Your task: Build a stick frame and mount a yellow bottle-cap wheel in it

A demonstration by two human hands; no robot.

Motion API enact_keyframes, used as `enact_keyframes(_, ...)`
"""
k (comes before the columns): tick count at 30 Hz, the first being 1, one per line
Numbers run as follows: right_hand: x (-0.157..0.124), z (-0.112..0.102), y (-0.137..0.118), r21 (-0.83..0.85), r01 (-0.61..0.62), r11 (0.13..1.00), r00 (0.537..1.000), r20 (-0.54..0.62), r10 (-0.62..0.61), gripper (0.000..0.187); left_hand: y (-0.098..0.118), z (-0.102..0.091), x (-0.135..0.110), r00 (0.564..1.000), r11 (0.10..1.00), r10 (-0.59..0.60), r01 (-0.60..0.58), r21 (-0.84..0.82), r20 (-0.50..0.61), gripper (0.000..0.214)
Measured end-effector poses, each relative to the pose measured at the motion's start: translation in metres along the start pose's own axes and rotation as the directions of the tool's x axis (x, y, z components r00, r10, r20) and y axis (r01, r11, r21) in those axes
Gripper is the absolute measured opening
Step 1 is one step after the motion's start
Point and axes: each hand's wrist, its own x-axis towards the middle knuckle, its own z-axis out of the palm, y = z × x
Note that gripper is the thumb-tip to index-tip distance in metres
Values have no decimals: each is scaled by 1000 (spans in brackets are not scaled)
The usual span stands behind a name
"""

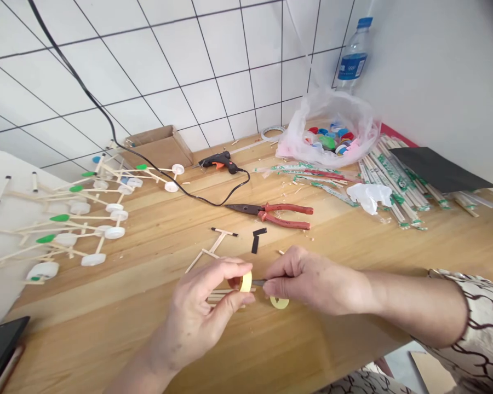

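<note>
My left hand (207, 298) pinches a yellow bottle cap (245, 282) on edge between thumb and fingers. My right hand (312, 280) is closed around a pointed metal tool (258, 283), whose grey tip is at the cap's right face; its handle is hidden in my fist. A second yellow cap (279, 302) lies on the table, partly under my right hand. Behind my left fingers lie several thin wooden sticks (217, 295). Just beyond is a small stick frame (217, 243) with black-wrapped ends, and near it are black strips (256, 243).
Red-handled pliers (287, 208) and a corded glue gun (219, 161) lie farther back. Stick models with white cap wheels (115, 232) crowd the left. A bag of coloured caps (332, 131), wrapped chopsticks (398, 186) and a bottle (353, 60) stand right. A cardboard box (160, 148) sits behind.
</note>
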Motion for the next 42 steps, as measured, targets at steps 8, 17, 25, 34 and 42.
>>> enact_keyframes(8, 4, -3, 7, 545, -345, 764, 931, 300, 206, 22, -2, -5, 0, 966, 965, 260, -260, 40, -5, 34)
enact_keyframes(17, -4, -6, -6, 24, -14, 1000, 999, -38, 15, 30, -9, -3, 2, 989, 947, -98, 60, -314, -108, 27)
enact_keyframes(25, -8, -3, 1, -334, 161, 929, 948, -209, -239, 23, -5, -2, 16, 959, 718, -284, 225, -659, 18, 21)
enact_keyframes(34, -5, -1, 6, -508, 182, 842, 914, -227, -335, 22, -7, 0, 15, 949, 728, -299, 294, -619, 99, 19)
enact_keyframes(42, -7, 5, 6, -794, 97, 600, 918, -162, -362, 13, -9, 3, 12, 926, 745, -353, 365, -558, 135, 21)
